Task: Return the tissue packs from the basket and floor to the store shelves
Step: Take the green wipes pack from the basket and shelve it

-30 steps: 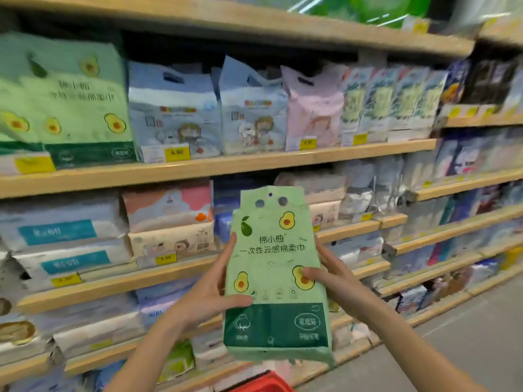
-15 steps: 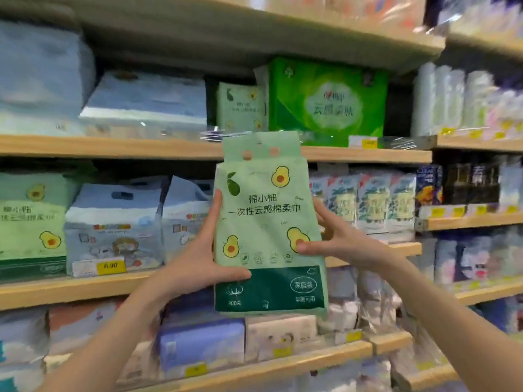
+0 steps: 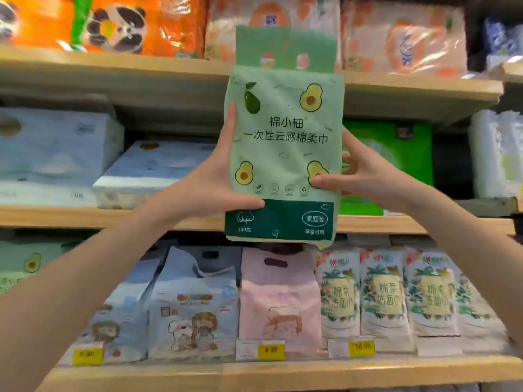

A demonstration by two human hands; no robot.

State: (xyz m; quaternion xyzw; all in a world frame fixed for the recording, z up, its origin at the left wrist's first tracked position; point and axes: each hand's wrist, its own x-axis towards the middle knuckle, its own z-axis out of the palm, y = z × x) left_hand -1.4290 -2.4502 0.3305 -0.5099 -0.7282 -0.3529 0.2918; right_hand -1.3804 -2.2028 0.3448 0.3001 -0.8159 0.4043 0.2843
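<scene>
I hold a light green tissue pack [image 3: 284, 154] with avocado pictures and a dark green bottom band upright in front of the wooden shelves [image 3: 113, 217]. My left hand [image 3: 212, 182] grips its left edge, thumb across the front. My right hand [image 3: 359, 174] grips its right edge, thumb on the lower avocado. The pack's bottom hangs level with the middle shelf board. It covers the space between pale blue packs [image 3: 152, 171] on the left and a bright green pack [image 3: 396, 154] on the right.
Orange panda packs [image 3: 113, 24] and peach packs [image 3: 396, 35] fill the top shelf. Below stand blue cartoon packs [image 3: 192, 304], a pink pack [image 3: 280, 301] and pineapple-print packs [image 3: 385, 301] with yellow price tags [image 3: 271, 349]. Another avocado pack [image 3: 25, 267] sits at lower left.
Both hands have lifted the avocado pack from waist height up past two shelf levels. My view tilted upward with it, and the red basket dropped out of sight.
</scene>
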